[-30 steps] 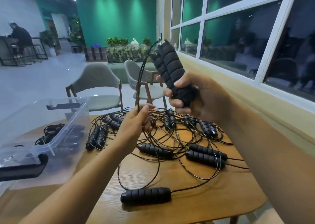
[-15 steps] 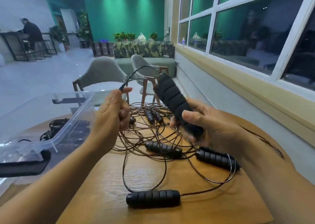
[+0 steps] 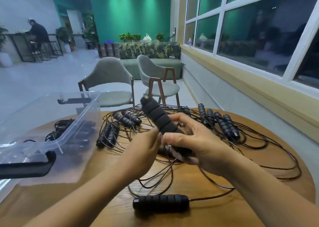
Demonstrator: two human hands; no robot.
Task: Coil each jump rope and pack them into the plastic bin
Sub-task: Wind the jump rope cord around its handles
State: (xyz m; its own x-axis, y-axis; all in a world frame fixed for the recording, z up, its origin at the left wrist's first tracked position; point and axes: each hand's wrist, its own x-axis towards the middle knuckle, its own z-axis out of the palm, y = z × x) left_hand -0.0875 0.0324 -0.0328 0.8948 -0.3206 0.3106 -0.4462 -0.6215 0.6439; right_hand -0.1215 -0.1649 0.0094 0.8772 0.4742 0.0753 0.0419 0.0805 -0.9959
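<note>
The person's right hand [image 3: 198, 145] wraps a black foam rope handle [image 3: 158, 119] above the table [image 3: 189, 214], slanting up and away, its lower end just beside the left hand [image 3: 145, 150], whose curled grip is too blurred to read; the plastic bin [image 3: 51, 116] sits leftward.

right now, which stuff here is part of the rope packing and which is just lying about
Job: foam handles in the right hand, tangled jump ropes, loose handle, clear plastic bin, coiled ropes inside it.
Lying about: grey chairs, green sofa, water bottle.
</note>
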